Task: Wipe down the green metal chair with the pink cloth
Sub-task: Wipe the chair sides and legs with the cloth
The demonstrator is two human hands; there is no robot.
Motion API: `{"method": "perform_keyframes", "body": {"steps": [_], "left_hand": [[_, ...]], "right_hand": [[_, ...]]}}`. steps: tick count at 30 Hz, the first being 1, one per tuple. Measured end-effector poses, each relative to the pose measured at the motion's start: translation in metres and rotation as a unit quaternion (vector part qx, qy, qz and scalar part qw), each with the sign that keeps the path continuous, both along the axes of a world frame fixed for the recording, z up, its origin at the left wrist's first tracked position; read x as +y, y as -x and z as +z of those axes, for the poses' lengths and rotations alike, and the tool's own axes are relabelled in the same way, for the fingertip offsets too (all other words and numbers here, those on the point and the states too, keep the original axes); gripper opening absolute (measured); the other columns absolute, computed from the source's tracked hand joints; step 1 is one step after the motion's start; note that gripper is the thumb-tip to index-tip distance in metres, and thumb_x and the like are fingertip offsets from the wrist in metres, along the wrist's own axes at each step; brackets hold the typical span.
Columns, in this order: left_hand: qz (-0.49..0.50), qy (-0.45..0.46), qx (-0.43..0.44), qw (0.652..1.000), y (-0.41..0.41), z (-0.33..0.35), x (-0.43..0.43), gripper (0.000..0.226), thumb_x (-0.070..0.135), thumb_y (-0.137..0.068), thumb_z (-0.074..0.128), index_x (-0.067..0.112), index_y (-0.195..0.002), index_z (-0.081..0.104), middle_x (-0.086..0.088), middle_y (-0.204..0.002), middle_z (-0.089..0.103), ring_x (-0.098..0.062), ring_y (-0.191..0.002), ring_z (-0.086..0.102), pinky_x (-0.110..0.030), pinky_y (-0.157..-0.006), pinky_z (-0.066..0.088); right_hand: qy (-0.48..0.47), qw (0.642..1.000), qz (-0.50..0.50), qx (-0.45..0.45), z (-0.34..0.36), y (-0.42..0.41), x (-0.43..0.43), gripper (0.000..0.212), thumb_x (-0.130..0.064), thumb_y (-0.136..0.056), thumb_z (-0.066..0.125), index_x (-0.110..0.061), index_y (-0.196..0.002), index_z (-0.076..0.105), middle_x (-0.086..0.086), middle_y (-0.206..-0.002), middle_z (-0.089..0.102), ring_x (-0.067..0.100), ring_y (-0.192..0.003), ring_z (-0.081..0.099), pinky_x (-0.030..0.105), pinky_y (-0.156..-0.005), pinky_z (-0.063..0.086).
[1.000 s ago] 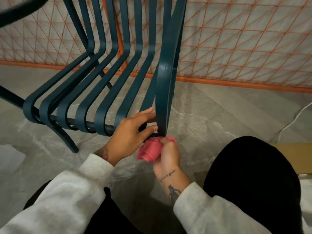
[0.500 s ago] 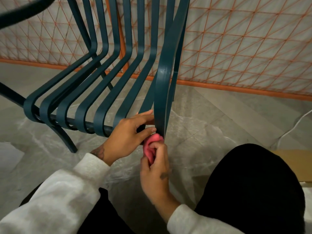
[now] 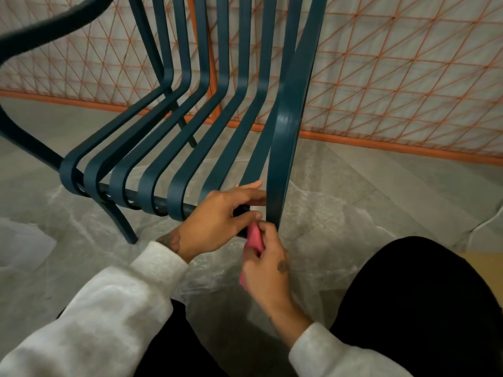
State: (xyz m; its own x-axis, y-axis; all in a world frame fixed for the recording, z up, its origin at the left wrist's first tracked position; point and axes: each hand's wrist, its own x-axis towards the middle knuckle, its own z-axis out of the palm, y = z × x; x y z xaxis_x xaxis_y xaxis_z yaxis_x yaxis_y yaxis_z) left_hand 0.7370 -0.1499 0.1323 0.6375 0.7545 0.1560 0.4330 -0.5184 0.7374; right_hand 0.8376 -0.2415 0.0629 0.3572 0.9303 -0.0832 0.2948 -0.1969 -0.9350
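Head view: right hand [image 3: 268, 265] pinches bunched pink cloth [image 3: 255, 239]; left hand [image 3: 217, 216] grips curved-slat green metal chair [image 3: 283, 159].

The scene is lit dimly and evenly; a faint sheen is seen on the chair [image 3: 284, 121]; edges are bowed.
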Motion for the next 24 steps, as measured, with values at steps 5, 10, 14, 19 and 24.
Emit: {"method": "perform_keyframes", "body": {"steps": [5, 10, 14, 19, 24], "left_hand": [[-0.006, 0.001, 0.000, 1.000, 0.003, 0.000, 0.003, 0.037, 0.010, -0.092, 0.069, 0.015, -0.128, 0.066, 0.007, -0.135, 0.063, 0.001, -0.133, 0.048, -0.031, -0.111, 0.043], [-0.017, -0.011, 0.002, 1.000, 0.003, -0.001, 0.006, 0.036, 0.006, -0.094, 0.064, 0.014, -0.129, 0.066, 0.009, -0.133, 0.063, 0.001, -0.135, 0.046, -0.028, -0.111, 0.042], [-0.019, -0.035, 0.011, 0.999, 0.004, -0.003, 0.009, 0.036, 0.006, -0.093, 0.065, 0.018, -0.127, 0.067, 0.010, -0.137, 0.061, 0.003, -0.136, 0.043, -0.029, -0.113, 0.040], [-0.017, -0.047, 0.025, 0.998, 0.003, -0.004, 0.008, 0.034, 0.017, -0.094, 0.066, 0.021, -0.127, 0.067, 0.010, -0.144, 0.054, 0.001, -0.133, 0.048, -0.035, -0.109, 0.046], [-0.020, -0.049, 0.005, 0.999, -0.002, -0.003, 0.003, 0.035, 0.032, -0.093, 0.065, 0.018, -0.125, 0.069, 0.006, -0.137, 0.062, -0.001, -0.135, 0.046, -0.038, -0.110, 0.044]], "right_hand": [[0.021, 0.996, 0.056, -0.063, 0.003, 0.000, 0.009, 0.042, -0.013, -0.091, 0.057, -0.035, -0.127, 0.052, 0.000, -0.103, 0.058, 0.017, -0.091, 0.060, 0.030, -0.081, 0.052], [0.032, 0.997, 0.073, -0.021, 0.014, -0.009, 0.006, 0.037, -0.012, -0.093, 0.056, -0.032, -0.125, 0.059, -0.006, -0.103, 0.064, 0.009, -0.094, 0.061, 0.021, -0.081, 0.050], [0.098, 0.964, -0.176, 0.173, 0.001, -0.014, -0.012, 0.030, 0.001, -0.084, 0.044, -0.018, -0.085, 0.067, 0.002, -0.077, 0.063, 0.023, -0.073, 0.060, 0.032, -0.062, 0.043], [0.002, 0.922, -0.317, 0.221, 0.015, -0.029, -0.012, 0.033, -0.001, -0.092, 0.048, -0.024, -0.108, 0.064, 0.006, -0.104, 0.066, 0.022, -0.091, 0.062, 0.035, -0.076, 0.047], [-0.120, 0.977, -0.116, 0.136, 0.046, -0.025, -0.005, 0.063, 0.003, -0.094, 0.047, -0.042, -0.139, 0.048, -0.020, -0.132, 0.056, -0.002, -0.118, 0.054, 0.019, -0.094, 0.048]]}}
